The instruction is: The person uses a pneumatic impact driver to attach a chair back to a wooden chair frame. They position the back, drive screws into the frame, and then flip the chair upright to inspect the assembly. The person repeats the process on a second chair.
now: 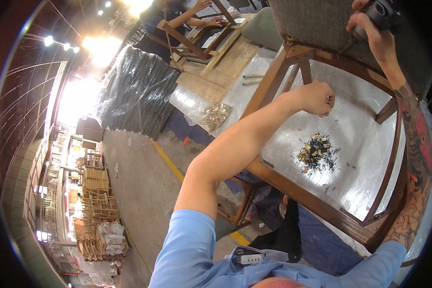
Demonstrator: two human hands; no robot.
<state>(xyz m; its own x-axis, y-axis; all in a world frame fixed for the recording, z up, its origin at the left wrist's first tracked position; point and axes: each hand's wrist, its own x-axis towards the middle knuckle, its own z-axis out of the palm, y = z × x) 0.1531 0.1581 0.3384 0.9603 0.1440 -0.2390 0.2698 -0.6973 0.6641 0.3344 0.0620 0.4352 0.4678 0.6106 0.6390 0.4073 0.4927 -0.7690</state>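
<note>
Guessing this black power tool (382, 16) is hefty, rigid — hold it round the body. Right hand (375, 37) has its grip clamped on it over grey padding (312, 24); left hand (317, 98) curls together over the chair frame (302, 184) — can't tell what's inside.

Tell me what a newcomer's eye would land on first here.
Likely the brown wooden chair frame at right, with a loose pile of small dark and brass-coloured pieces showing through its opening. Next, the right hand gripping a black power tool at upper right, and the curled left hand above the frame. Toward the upper left stands a bulky dark stack wrapped in clear plastic.
</note>
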